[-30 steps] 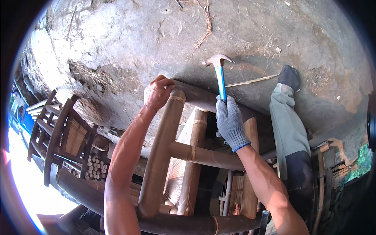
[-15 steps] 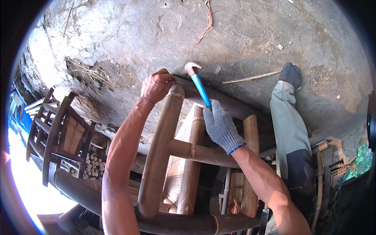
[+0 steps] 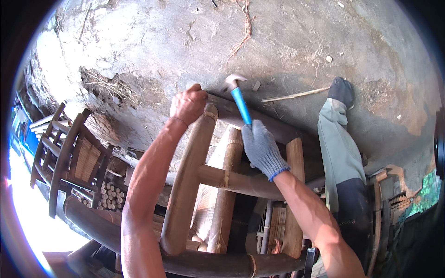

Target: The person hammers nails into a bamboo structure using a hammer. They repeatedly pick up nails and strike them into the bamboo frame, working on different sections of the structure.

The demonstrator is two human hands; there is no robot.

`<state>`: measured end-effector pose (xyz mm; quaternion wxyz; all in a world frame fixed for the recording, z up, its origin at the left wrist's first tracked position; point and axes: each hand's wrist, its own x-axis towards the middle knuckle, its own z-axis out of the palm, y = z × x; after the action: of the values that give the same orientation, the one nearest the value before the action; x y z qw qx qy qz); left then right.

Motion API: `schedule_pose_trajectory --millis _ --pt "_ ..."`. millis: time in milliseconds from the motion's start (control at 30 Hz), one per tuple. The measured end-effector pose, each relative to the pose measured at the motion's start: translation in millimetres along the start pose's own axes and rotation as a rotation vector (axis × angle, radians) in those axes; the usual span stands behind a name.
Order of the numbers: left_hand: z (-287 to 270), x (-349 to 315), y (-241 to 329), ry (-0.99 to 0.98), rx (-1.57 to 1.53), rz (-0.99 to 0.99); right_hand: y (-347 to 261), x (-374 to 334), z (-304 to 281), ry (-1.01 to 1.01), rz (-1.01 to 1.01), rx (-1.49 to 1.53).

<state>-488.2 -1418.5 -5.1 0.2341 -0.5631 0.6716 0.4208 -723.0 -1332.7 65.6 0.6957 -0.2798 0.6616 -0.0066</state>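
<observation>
My bare left hand (image 3: 189,105) is closed at the far left end of a dark bamboo pole (image 3: 273,121). Its fingers are pinched together, and whatever they grip is hidden. A grey knit glove covers my right hand (image 3: 263,147), which is wrapped round the lower handle of a claw hammer (image 3: 240,103). The hammer has a blue shaft; its metal head, slightly blurred, hovers just beyond the pole, to the right of my left hand. Under both arms lies a brown bamboo furniture frame (image 3: 186,185), with thick uprights and a crossbar (image 3: 245,181) joined to the pole.
My trousered leg (image 3: 341,139) stretches along the right side, the foot on the rough concrete floor (image 3: 287,41). A thin bamboo strip (image 3: 296,96) lies near it. At the left stand a bamboo chair (image 3: 69,153) and a stack of cut bamboo pieces (image 3: 111,195).
The hammer head has shifted slightly to the right. My left hand has stayed at the pole's end with only a small shift, and both grips look the same.
</observation>
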Motion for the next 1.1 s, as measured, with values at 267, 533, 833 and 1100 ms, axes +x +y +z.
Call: schedule_pose_trajectory --millis 267,533,833,1100 --pt "-4 0 9 0.059 -0.443 -0.259 7 19 -34 0.273 0.096 0.329" --pt "14 5 -2 -0.028 -0.368 -0.150 3 17 -28 0.273 -0.069 0.124" --pt "10 2 3 -0.058 -0.233 -0.125 -6 11 -15 0.138 -0.206 -0.006" --pt "14 -2 -2 -0.038 -0.232 -0.082 -13 9 -17 -0.073 -0.226 -0.304"
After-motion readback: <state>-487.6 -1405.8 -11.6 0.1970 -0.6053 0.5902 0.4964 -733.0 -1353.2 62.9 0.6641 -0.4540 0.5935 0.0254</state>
